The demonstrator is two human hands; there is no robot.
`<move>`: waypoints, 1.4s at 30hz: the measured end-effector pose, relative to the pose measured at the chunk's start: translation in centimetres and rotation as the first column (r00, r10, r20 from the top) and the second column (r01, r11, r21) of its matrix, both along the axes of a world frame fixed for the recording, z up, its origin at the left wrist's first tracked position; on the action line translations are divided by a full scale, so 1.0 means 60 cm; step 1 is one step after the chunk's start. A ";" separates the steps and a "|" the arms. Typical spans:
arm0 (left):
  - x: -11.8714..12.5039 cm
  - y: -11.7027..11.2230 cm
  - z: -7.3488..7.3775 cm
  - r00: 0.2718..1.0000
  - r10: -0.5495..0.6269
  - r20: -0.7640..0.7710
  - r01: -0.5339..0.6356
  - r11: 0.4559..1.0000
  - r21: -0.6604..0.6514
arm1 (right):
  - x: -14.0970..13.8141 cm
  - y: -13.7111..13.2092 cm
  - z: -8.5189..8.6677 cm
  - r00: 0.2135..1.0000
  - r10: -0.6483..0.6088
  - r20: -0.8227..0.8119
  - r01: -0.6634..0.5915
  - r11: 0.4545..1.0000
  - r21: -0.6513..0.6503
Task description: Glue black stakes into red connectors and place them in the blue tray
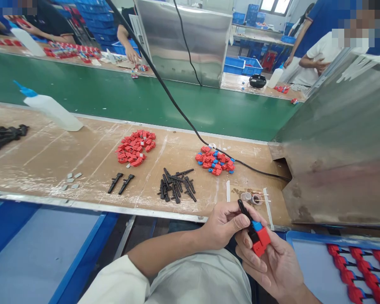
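Observation:
My left hand pinches the black gun-shaped plastic part between thumb and fingers. That part is joined to, or pressed against, a red and blue plastic piece. Around the red end, my right hand is closed, palm upward. Both hands meet over my lap, just off the table's front edge. On the table lie a heap of black gun-shaped parts, two single black parts, a pile of red pieces and a pile of red and blue pieces.
A white squeeze bottle leans at the left. Small open cups stand behind my hands. A black cable crosses the table. A metal panel bounds the right. A blue-rimmed tray holds rows of assembled pieces. Co-workers sit across the green belt.

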State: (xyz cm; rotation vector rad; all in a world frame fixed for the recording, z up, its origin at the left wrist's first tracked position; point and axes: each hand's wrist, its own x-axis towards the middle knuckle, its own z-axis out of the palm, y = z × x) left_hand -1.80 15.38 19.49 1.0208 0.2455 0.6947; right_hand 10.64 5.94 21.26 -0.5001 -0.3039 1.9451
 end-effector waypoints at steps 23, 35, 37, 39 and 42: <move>0.018 -0.068 -0.038 0.934 -0.210 -0.290 0.204 0.978 -0.052 | 0.266 -0.357 -0.081 -0.018 0.002 1.000 0.971 0.238 0.017; 0.030 -0.066 -0.044 0.831 -0.325 -0.451 0.323 0.943 -0.085 | 0.369 -0.427 -0.194 -0.098 0.694 0.713 0.968 0.234 -0.095; 0.030 -0.065 -0.050 0.831 -0.318 -0.457 0.315 0.945 -0.085 | 0.373 -0.431 -0.203 -0.127 0.714 0.689 0.957 0.271 -0.105; 0.031 -0.065 -0.055 0.831 -0.320 -0.454 0.319 0.944 -0.082 | 0.377 -0.434 -0.212 -0.152 0.730 0.667 0.947 0.302 -0.113; 0.033 -0.066 -0.062 0.831 -0.323 -0.453 0.319 0.944 -0.087 | 0.383 -0.434 -0.223 -0.195 0.745 0.638 0.936 0.336 -0.107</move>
